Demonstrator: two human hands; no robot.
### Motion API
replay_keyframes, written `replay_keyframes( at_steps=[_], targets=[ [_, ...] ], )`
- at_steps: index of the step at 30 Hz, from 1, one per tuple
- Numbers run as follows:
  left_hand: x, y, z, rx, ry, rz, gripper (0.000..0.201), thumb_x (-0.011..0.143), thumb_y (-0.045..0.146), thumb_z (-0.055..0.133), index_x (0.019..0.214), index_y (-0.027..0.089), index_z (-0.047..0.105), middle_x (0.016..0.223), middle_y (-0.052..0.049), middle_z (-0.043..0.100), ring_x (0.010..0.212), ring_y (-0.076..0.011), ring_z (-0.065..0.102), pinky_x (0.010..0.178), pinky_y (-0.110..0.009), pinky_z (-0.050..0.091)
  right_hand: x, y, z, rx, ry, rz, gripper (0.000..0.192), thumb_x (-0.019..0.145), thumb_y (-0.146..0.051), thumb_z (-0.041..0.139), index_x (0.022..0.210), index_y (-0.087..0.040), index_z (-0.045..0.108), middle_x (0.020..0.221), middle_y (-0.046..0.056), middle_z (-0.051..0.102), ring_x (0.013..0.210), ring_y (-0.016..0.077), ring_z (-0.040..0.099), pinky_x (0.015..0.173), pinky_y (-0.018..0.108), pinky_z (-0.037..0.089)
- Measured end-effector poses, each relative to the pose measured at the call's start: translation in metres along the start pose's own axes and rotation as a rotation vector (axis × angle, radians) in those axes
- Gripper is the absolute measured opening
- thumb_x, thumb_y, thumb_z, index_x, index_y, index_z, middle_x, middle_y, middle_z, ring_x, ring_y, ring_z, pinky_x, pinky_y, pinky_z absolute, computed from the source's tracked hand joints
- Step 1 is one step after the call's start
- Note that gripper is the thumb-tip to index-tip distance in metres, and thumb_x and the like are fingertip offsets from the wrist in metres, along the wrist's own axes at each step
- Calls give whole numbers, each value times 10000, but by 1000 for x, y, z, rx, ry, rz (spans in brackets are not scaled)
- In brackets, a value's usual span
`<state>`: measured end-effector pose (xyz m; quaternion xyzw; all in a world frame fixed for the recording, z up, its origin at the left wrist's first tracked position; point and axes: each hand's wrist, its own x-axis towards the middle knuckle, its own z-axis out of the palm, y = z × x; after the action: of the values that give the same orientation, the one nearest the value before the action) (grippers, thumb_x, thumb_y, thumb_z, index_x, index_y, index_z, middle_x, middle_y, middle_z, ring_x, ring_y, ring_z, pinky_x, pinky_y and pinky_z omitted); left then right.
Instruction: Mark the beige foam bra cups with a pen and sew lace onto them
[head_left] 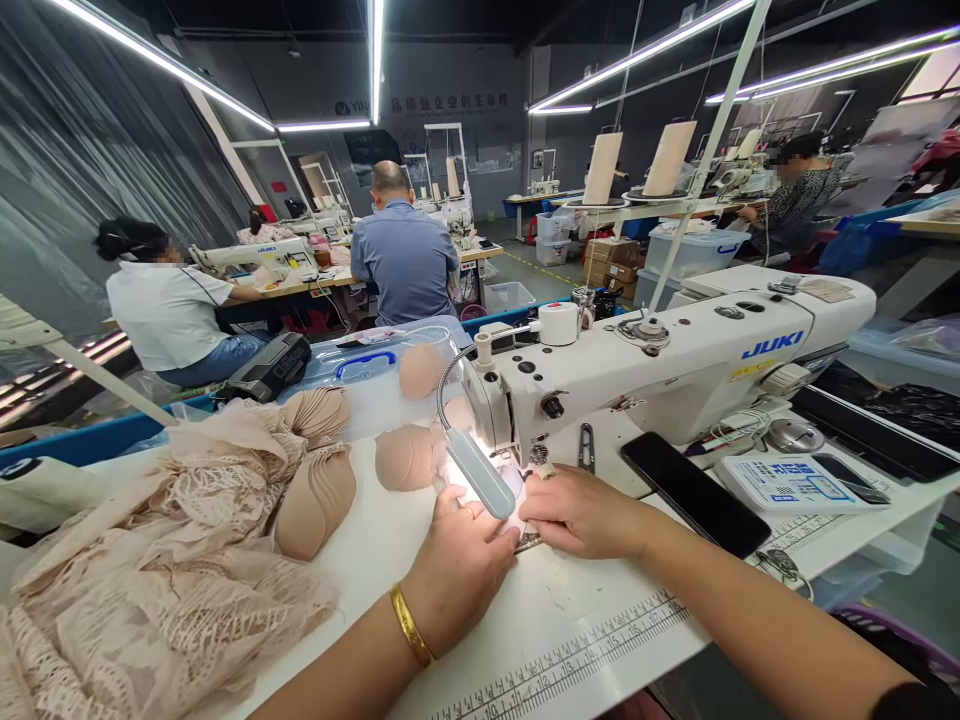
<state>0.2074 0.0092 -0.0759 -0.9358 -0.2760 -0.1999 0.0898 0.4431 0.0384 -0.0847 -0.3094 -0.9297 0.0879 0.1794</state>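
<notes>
My left hand, with a gold bangle on the wrist, and my right hand press down side by side on a small pale piece of fabric under the needle area of a white JUKI sewing machine. The machine's lamp shines brightly on the piece and hides part of it. A beige bra cup lies just beyond my left hand. Stacked beige cups and a heap of beige lace lie to the left.
A black phone, a control panel and small snips lie right of the machine. A ruler strip runs along the table's front edge. A clear bin stands behind. Other people sew at tables farther back.
</notes>
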Motion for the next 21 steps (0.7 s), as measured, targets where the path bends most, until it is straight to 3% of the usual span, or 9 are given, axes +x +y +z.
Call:
replay_keyframes(
  at_steps=[5, 10, 21],
  targets=[
    [5, -17, 0, -12, -29, 14, 166, 907, 95, 542, 797, 208, 593, 734, 11, 639, 696, -192, 556, 818, -459, 402, 2, 0, 6, -37, 27, 38, 233, 875, -63, 511, 696, -212, 517, 715, -7, 534, 689, 176, 419, 668, 303, 326],
    [3, -32, 1, -68, -26, 25, 171, 956, 135, 540, 896, 220, 675, 900, -17, 733, 831, -235, 628, 905, -527, 373, 6, 0, 12, -77, 53, 59, 244, 882, -70, 496, 691, -215, 451, 706, -9, 498, 694, 177, 400, 667, 303, 322],
    [17, -61, 1, -123, -145, -4, 235, 922, 114, 550, 828, 247, 719, 886, -2, 752, 853, -213, 636, 948, -471, 342, 11, 2, 24, -60, 31, 194, 184, 869, -48, 495, 799, -218, 506, 743, -7, 522, 697, 180, 433, 637, 303, 290]
  ],
)
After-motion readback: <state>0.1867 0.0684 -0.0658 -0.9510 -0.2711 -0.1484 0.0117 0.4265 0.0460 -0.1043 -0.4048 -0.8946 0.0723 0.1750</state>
